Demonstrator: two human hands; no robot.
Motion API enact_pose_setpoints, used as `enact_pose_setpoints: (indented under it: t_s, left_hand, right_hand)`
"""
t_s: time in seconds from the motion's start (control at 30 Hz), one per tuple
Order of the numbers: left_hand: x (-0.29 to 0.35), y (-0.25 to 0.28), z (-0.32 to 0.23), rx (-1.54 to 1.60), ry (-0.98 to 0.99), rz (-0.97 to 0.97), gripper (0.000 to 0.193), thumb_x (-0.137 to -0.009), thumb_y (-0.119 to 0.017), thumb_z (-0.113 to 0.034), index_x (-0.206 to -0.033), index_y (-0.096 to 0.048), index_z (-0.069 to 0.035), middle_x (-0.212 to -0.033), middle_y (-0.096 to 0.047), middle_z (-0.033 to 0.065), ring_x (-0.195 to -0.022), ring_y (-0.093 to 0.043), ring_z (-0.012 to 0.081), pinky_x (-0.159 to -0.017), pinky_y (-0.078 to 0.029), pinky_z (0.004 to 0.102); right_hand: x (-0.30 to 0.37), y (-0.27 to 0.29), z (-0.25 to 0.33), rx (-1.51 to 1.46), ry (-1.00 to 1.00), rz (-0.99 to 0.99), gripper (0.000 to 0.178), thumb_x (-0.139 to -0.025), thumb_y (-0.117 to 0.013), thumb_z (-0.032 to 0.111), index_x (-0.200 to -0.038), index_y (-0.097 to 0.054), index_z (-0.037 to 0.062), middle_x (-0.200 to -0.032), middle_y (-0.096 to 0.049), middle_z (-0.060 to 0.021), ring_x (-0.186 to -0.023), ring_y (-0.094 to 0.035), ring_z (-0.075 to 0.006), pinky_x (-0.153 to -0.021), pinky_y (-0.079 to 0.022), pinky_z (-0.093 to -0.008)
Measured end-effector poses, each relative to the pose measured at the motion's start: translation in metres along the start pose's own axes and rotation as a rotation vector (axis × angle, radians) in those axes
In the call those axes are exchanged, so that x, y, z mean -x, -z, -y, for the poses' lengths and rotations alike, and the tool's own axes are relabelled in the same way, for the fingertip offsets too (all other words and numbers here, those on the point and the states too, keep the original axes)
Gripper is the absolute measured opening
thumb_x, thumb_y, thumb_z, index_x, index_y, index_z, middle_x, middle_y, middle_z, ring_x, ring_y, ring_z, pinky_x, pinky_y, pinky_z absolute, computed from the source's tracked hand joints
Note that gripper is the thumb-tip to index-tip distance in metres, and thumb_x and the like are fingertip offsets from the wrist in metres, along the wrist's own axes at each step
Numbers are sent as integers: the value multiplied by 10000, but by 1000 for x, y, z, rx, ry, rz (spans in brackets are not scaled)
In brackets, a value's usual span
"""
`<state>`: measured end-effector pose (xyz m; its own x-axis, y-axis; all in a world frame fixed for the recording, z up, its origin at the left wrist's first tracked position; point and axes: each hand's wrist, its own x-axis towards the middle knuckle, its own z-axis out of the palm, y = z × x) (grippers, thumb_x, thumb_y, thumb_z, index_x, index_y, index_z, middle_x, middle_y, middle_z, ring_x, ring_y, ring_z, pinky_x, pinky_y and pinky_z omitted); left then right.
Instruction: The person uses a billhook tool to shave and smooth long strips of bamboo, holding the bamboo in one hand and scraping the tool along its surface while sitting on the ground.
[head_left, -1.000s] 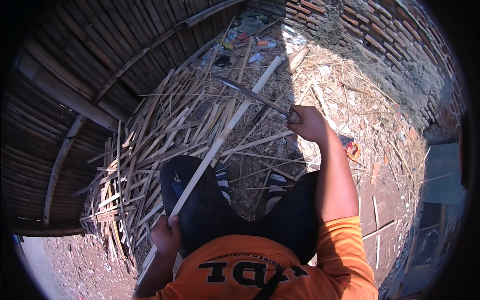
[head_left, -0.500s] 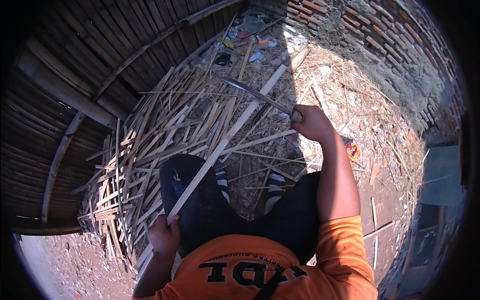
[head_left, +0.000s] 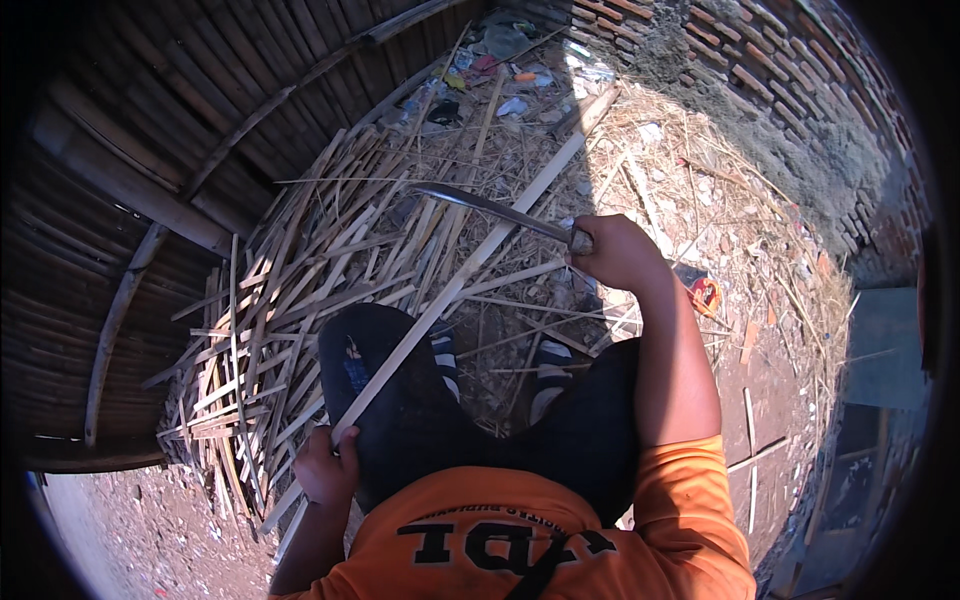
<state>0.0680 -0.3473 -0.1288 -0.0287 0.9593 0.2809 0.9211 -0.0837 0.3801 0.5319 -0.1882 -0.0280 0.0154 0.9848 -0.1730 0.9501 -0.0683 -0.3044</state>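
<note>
My left hand (head_left: 326, 466) is closed round the near end of a long, pale strip of split bamboo (head_left: 425, 318). The strip slants across my left thigh and away to the far right, toward the base of the brick wall. In my right hand (head_left: 618, 252) is the handle of a machete (head_left: 490, 208), gripped in a fist. Its long steel blade points left and crosses the strip about midway along the far part. Whether the edge touches the strip, I cannot tell.
A heap of split bamboo strips (head_left: 290, 300) covers the floor on my left, below a slatted bamboo wall (head_left: 150, 110). Litter (head_left: 490, 70) lies in the far corner. A brick wall (head_left: 770, 90) rises at the far right, with dry shavings (head_left: 680, 150) at its foot.
My right hand has drawn slightly nearer and left, bringing the machete blade back along the strip. My left hand keeps its hold on the bamboo in nearly the same place.
</note>
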Motion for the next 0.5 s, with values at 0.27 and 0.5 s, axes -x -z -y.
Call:
enact_pose_setpoints:
  t_s: [0.27,0.5]
  left_hand:
    - [5,-6,6,-68,22,-6,363,-888,-776,-368,-799,-624,-51,-644,-615,156,-575,-630,390,-513,-466,484]
    - [1,-6,6,-37,25,39,365,-886,-774,-360,-781,-605,-54,-652,-614,163,-585,-627,402,-524,-465,499]
  right_hand:
    - [-25,-20,-36,-227,14,45,467,-809,-790,315,-1169,-691,34,-1034,-708,-246,-1026,-679,-418,-902,-535,-471]
    - [-9,-24,1,-200,161,8,475,-801,-799,318,-1158,-687,25,-1025,-708,-254,-1029,-678,-410,-908,-530,-478]
